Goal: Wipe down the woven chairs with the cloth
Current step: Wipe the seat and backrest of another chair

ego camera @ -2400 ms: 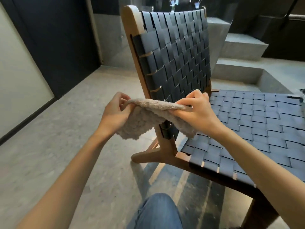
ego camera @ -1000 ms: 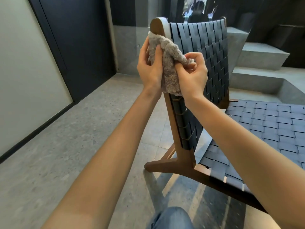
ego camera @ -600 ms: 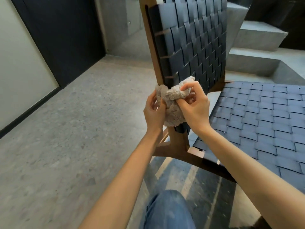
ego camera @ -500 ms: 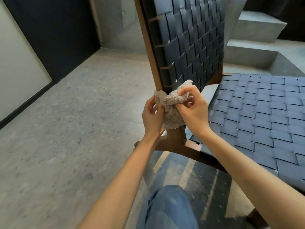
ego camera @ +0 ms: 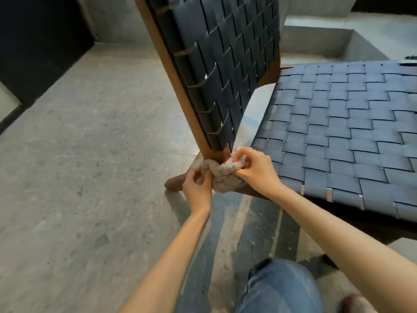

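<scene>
Cloth (ego camera: pixel 225 177) gripped by left hand (ego camera: pixel 197 190) and right hand (ego camera: pixel 255 170), against chair frame (ego camera: pixel 178 86), steps (ego camera: pixel 316 39) behind

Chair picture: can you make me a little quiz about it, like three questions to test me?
1. True or false: the left hand is empty.
2. The cloth is bunched against the wooden post: A at its top; B halfway up; C at its foot.
3. What colour are the woven straps?
Key: 1 false, it grips the cloth, as does the right hand; 2 C; 3 dark blue.
</scene>
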